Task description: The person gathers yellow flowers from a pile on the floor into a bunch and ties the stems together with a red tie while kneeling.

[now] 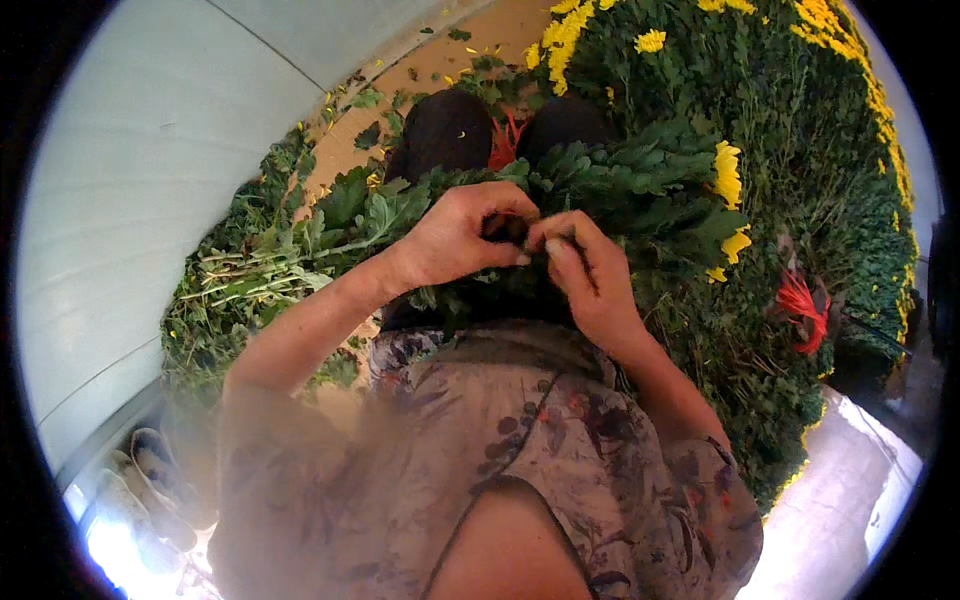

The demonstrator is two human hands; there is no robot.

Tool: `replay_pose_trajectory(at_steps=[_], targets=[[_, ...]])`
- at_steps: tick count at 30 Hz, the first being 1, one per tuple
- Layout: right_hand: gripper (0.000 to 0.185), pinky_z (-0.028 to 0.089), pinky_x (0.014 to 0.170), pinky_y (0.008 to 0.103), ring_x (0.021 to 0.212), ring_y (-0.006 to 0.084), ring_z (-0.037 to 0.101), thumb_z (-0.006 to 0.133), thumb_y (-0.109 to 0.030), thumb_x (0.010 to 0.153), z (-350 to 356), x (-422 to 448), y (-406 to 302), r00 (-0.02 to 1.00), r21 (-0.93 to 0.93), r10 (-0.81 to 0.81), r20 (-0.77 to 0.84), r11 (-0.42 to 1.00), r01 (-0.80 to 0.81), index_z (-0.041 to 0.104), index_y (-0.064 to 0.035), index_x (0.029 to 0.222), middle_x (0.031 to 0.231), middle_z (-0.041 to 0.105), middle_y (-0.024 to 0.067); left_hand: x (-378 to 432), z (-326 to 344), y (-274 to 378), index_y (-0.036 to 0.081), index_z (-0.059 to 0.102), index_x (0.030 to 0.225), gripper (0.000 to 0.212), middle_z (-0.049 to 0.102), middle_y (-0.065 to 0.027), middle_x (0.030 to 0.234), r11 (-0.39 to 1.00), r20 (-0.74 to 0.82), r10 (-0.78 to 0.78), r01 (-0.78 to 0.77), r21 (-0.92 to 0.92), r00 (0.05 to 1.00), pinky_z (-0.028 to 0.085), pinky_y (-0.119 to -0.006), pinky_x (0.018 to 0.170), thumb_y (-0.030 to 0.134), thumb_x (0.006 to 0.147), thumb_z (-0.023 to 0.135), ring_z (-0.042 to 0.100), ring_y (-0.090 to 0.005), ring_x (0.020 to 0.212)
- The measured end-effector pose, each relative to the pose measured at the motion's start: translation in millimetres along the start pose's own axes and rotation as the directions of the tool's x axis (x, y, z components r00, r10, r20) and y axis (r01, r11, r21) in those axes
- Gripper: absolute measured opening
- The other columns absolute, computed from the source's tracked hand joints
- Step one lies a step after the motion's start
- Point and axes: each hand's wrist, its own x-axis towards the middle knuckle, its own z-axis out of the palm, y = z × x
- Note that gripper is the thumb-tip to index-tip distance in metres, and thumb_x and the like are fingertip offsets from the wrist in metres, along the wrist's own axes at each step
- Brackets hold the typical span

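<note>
A leafy bundle of yellow chrysanthemums (637,180) lies across my lap. Its yellow heads (726,176) point right, and cut stems (255,279) show at the left. Above the middle of this bundle, my left hand (457,225) curls its thumb and forefinger around a dark gap. My right hand (589,270) meets it there with bent fingers, thumb against forefinger. The fingertips nearly touch. Anything thin pinched between them is too blurred to tell. Red plastic strands (506,142) lie between my knees, just beyond the bundle.
A large heap of chrysanthemums (780,150) fills the right side, edged with yellow heads. More red strands (804,311) rest on it. Stripped leaves (217,322) litter the floor at left, beside a pale wall (165,135). Shoes (150,487) stand at lower left.
</note>
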Motion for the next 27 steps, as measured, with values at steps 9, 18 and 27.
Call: replay_pose_trajectory(at_steps=[9,18,27], targets=[[0.022,0.050,0.068,0.0396,0.084,0.0340,0.060,0.054,-0.006,0.086,7,18,6,0.861,-0.630,-0.494,-0.119,0.708,0.319,0.053,-0.0056,0.108,0.101,0.054,0.0139,0,6,-20,0.000,0.062,0.080,0.012,0.057,-0.0079,0.075,0.974,-0.152,0.221,-0.208,0.094,0.963,0.045,-0.031,0.064,0.001,0.072,0.071,0.057,-0.0217,0.071],[0.008,0.046,0.056,0.0353,0.066,0.0262,0.058,0.052,-0.003,0.086,-2,17,6,0.872,-0.678,-0.487,-0.047,0.657,0.330,0.054,-0.0034,0.094,0.083,0.049,0.0101,-3,-1,-22,0.001,0.065,0.081,0.009,0.061,-0.0095,0.100,0.958,-0.166,0.195,-0.224,-0.177,0.967,0.047,-0.028,0.077,-0.004,0.074,0.069,0.059,-0.0146,0.086],[0.007,0.042,0.061,0.0242,0.066,0.0098,0.049,0.047,-0.004,0.090,-30,14,10,0.922,0.097,-0.365,0.131,0.930,0.355,0.054,-0.0009,0.090,0.080,0.046,0.0048,5,-20,-21,-0.001,0.067,0.085,0.007,0.059,-0.0115,0.110,0.923,-0.063,-0.051,0.023,-0.383,0.997,0.047,-0.028,0.085,-0.003,0.078,0.065,0.059,-0.0166,0.094]])
